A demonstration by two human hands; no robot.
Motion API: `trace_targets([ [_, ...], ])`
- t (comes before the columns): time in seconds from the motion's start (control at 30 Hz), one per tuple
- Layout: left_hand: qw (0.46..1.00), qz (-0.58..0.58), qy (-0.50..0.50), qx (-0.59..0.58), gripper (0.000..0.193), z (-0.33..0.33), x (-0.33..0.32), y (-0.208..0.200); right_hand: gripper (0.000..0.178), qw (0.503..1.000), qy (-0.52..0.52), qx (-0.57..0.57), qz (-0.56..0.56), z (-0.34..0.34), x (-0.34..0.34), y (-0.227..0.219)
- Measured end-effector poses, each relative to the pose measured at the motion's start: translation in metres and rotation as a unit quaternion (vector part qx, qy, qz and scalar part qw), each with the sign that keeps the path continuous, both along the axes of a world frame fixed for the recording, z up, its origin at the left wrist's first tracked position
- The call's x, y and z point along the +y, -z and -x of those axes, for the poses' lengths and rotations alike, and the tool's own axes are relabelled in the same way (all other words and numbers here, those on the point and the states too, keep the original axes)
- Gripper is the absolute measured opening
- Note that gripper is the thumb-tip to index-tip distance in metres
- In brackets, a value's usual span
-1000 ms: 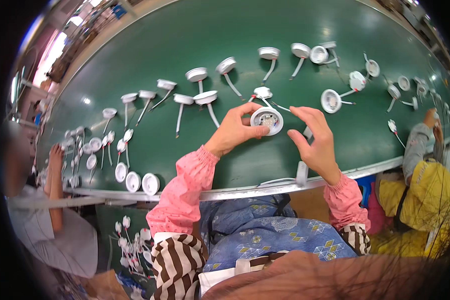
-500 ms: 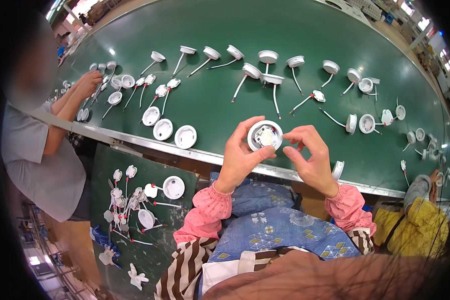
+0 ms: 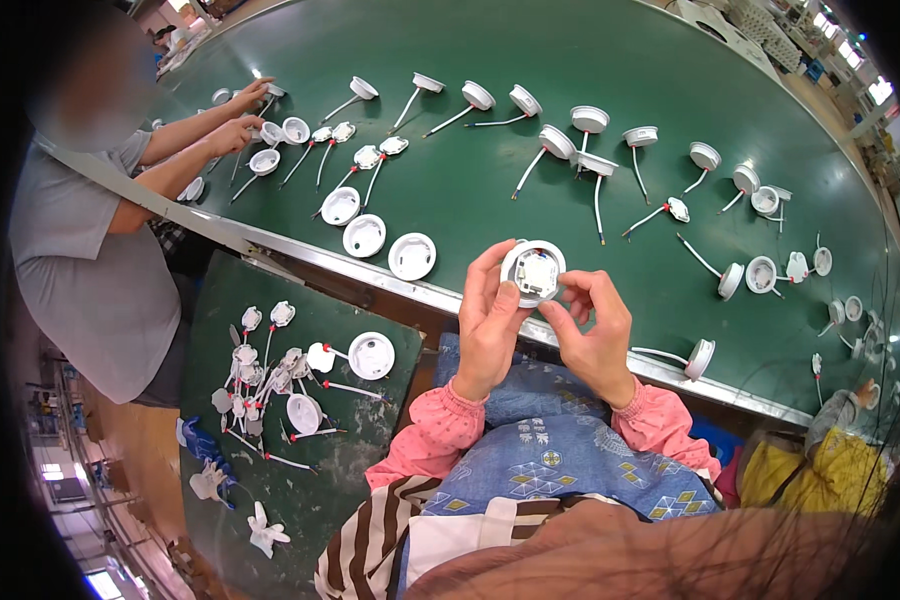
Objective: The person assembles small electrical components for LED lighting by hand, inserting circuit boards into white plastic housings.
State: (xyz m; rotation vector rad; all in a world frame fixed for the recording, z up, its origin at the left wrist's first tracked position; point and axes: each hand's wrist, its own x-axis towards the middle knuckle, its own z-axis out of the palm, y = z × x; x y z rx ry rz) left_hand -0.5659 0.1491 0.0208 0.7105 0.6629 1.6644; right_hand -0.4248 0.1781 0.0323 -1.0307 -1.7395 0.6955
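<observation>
My left hand [image 3: 488,325] grips a round white lamp housing [image 3: 513,258] above the table's near edge, thumb on its front rim and fingers round the far side. Its open face is turned up, and a white circuit module [image 3: 538,272] with small parts sits inside. My right hand [image 3: 595,325] is closed at the housing's right rim, thumb below and curled fingers against the side. Just right of that hand a housing with a cable [image 3: 700,360] lies on its side. Three open white housings [image 3: 412,257] stand to the left of my hands.
The green table [image 3: 450,190] bears several cabled white housings [image 3: 589,119] and loose modules [image 3: 678,209]. A lower green stand [image 3: 350,470] at left holds a pile of modules [image 3: 245,380] and gloves [image 3: 266,530]. A co-worker [image 3: 90,270] reaches over the table at left; a yellow garment [image 3: 820,470] is at right.
The view has shifted, so the table's things appear further right. My right fingers have come in against the housing, which is turned in my hands. The co-worker's arms reach further across the table.
</observation>
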Motion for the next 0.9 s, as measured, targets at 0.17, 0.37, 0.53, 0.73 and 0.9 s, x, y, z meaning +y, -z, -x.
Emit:
trace_targets([
  [0.17, 0.999, -0.005, -0.004, 0.054, 0.049, 0.009, -0.001, 0.008, 0.025, 0.988, -0.037, 0.128, 0.079, 0.01, 0.017, 0.017],
  [0.37, 0.99, -0.015, -0.003, 0.141, 0.056, 0.027, 0.006, 0.008, 0.026, 0.969, -0.089, 0.188, 0.134, 0.021, 0.03, 0.017],
  [0.53, 0.99, -0.022, -0.068, 0.123, 0.052, 0.013, 0.004, 0.013, 0.031, 0.893, -0.121, 0.344, 0.264, 0.031, 0.033, 0.01],
  [0.73, 0.998, -0.014, 0.048, -0.049, 0.035, 0.036, 0.004, 0.016, 0.026, 0.91, -0.191, 0.282, 0.238, 0.017, 0.046, 0.015],
  [0.9, 0.998, 0.013, -0.012, -0.062, 0.032, 0.019, 0.003, 0.007, 0.024, 0.912, -0.219, 0.289, 0.19, 0.012, 0.045, 0.025],
])
